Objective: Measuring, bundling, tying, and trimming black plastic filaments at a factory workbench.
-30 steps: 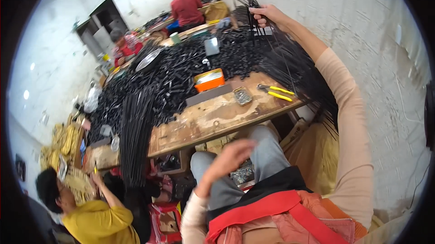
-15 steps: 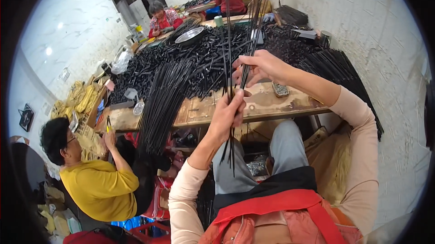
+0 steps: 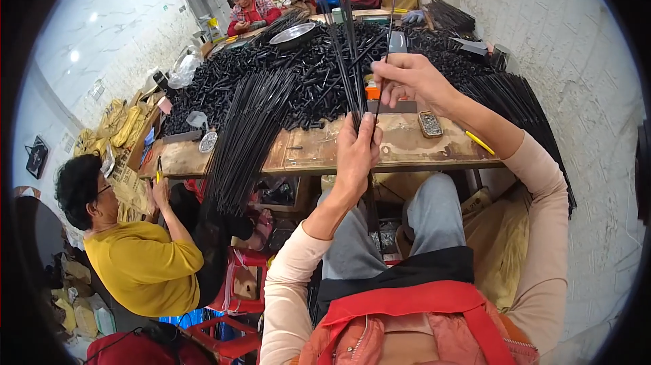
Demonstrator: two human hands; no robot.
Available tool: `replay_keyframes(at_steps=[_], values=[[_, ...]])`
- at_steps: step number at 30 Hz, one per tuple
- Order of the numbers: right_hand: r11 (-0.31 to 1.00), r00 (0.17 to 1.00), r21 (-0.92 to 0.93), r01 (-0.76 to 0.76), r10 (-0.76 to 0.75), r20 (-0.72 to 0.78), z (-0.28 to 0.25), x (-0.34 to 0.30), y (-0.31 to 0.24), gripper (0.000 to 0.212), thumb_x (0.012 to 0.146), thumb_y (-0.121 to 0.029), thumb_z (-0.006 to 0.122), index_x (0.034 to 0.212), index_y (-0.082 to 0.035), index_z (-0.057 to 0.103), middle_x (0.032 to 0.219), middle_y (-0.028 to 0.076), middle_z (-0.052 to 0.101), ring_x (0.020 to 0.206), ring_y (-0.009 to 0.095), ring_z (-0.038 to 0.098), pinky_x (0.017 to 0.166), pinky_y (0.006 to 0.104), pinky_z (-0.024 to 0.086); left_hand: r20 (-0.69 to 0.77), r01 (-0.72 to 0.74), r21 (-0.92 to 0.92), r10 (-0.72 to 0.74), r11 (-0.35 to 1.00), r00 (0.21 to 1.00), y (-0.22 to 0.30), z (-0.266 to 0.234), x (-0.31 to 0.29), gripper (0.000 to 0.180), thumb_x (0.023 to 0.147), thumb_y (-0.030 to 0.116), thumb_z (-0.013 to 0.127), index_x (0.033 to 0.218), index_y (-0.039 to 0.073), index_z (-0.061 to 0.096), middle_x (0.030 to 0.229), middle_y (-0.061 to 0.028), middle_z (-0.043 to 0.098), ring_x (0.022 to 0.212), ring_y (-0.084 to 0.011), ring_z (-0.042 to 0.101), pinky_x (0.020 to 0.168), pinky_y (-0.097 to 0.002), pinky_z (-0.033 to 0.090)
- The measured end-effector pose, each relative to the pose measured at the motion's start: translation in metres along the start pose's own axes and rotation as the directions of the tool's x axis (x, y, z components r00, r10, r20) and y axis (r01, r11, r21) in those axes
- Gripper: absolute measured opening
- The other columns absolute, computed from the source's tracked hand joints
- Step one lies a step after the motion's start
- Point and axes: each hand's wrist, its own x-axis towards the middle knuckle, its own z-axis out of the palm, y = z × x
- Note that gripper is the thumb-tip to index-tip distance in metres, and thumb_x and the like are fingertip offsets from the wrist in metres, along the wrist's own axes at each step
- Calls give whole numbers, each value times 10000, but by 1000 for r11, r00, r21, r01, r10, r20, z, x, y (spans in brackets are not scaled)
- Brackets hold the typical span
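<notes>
Just below the centre of the frame, the left hand (image 3: pixel 356 155) is clenched around a small bunch of thin black rods (image 3: pixel 351 60), gripping them near their lower part. The rods are long, straight and matte dark, standing nearly upright; they fan slightly apart toward the top of the frame, while their lower ends run down between the knees. Above and to the right, the right hand (image 3: pixel 410 80) has its fingers closed on one or two of the rods higher up.

Half a second ago both hands sat lower and closer together on the bunch; now the right hand has moved up and away from the left.

Beyond the hands lies the wooden table (image 3: pixel 319 151), with a loose sheaf of the same rods (image 3: pixel 247 134) draped over its front edge at centre left and a heap of black parts (image 3: pixel 305 73) behind.

The rod tips are cut off at the top edge, and their exact count cannot be made out.
</notes>
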Motion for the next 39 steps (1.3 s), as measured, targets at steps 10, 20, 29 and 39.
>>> replay_keyframes(at_steps=[10,20,29,39], values=[[935,853,-286,209,-317,-415,-57,-50,-66,257,970,-292,563,912,-45,606,702,-14,548,477,45,453,409,187,371,99,71,-6,-70,997,993,22,-34,14,228,1034,197,453,1191,37,491,695,36,456,511,-29,384,452,-188,280],[980,996,-197,-21,38,84,5,-8,28,290,915,-277,664,922,8,612,728,57,634,583,96,607,467,221,464,87,134,-42,-130,990,988,16,-8,-7,108,1024,213,485,1074,128,441,708,6,488,453,-47,376,394,-198,249],[988,998,-148,-40,48,48,20,0,35,309,916,-303,664,777,-35,594,599,32,591,444,60,517,394,196,342,54,33,7,-33,999,998,4,1,-19,153,1056,261,375,1048,121,435,680,20,460,434,-44,340,378,-199,225],[999,1000,-54,0,0,-1,20,-3,37,255,922,-251,647,862,-7,602,699,52,613,551,114,617,452,231,469,-35,-46,125,51,991,998,-4,-8,-8,152,1047,198,384,1019,66,455,730,-29,558,446,-79,487,372,-205,340]])
